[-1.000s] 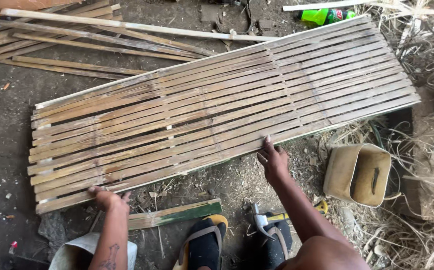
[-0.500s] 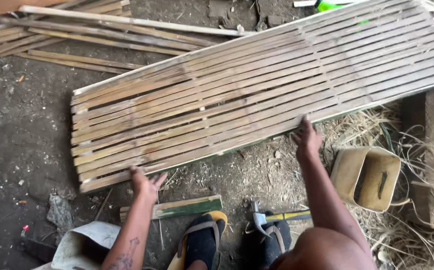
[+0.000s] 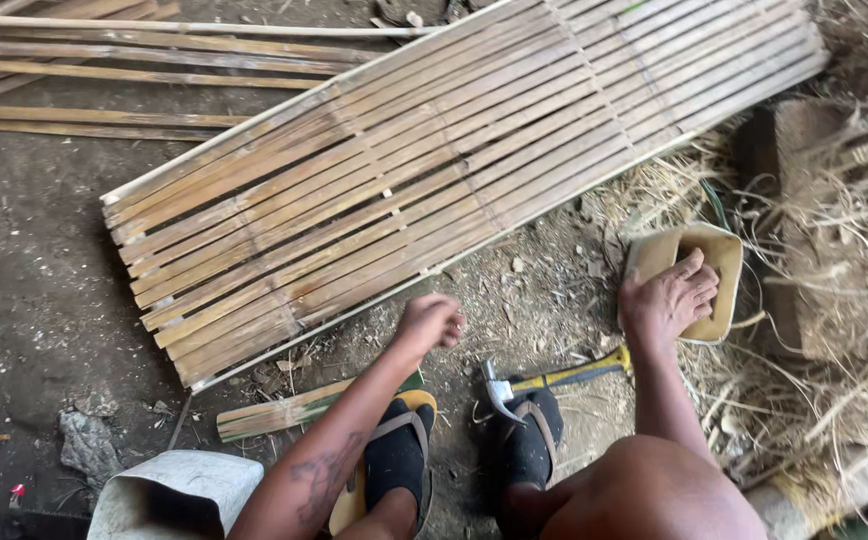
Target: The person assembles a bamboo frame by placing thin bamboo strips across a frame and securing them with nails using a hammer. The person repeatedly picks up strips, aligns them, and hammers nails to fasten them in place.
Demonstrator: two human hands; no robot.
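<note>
Squatting on the dirt floor beside a woven bamboo panel

The bamboo slat panel (image 3: 434,170) lies flat across the floor, running from near left to far right. The tan plastic container (image 3: 689,280) sits at the right among dry straw; the right hand (image 3: 666,298) reaches into it, grip hidden, so I cannot tell its state. The left hand (image 3: 431,320), grip curled together on nothing, hovers just beside the panel's near edge. A hammer (image 3: 544,380) lies by the sandalled feet.
</note>
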